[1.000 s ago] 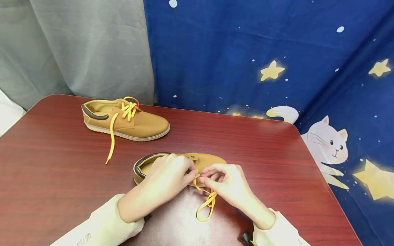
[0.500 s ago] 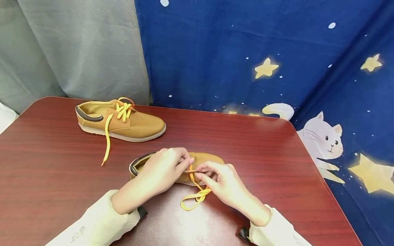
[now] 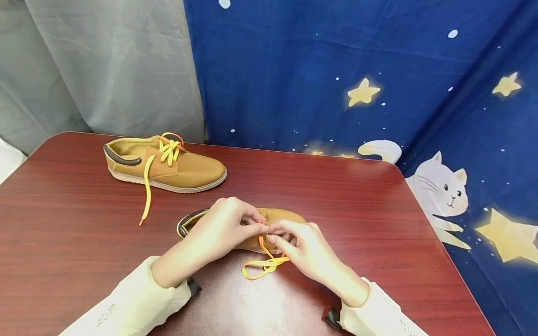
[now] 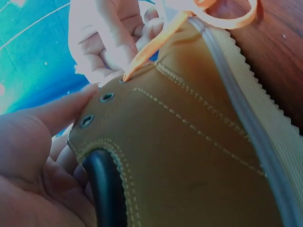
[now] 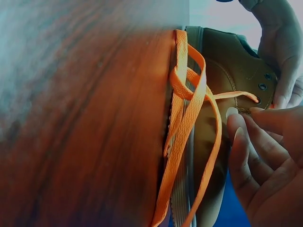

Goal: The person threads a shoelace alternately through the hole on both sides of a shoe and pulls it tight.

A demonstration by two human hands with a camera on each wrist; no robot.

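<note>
A tan shoe (image 3: pixel 286 215) lies near the table's front, toe to the right. Its orange-yellow shoelace (image 5: pixel 189 94) runs through the front eyelet, and a loose loop trails over the sole's side. My left hand (image 3: pixel 224 226) is over the lacing flap, thumb along the edge by the bare eyelets (image 4: pixel 97 109). Its fingertips pinch at the inner side where the lace comes through; the lace end is hidden there. With thumb and forefinger, my right hand (image 3: pixel 304 242) pinches the flap's front corner beside the laced eyelet. Both hands' fingertips meet above the flap.
Farther back on the left stands a matching shoe (image 3: pixel 197 172), partly laced, one yellow lace end (image 3: pixel 147 196) hanging onto the dark red table (image 3: pixel 336 191). Grey (image 3: pixel 126 60) and blue star-printed (image 3: pixel 273 70) curtains hang behind the table.
The head view shifted slightly. The left hand moved up and back from the flap, then its thumb came forward to the right fingertips. The lace loop swung left and flattened.
</note>
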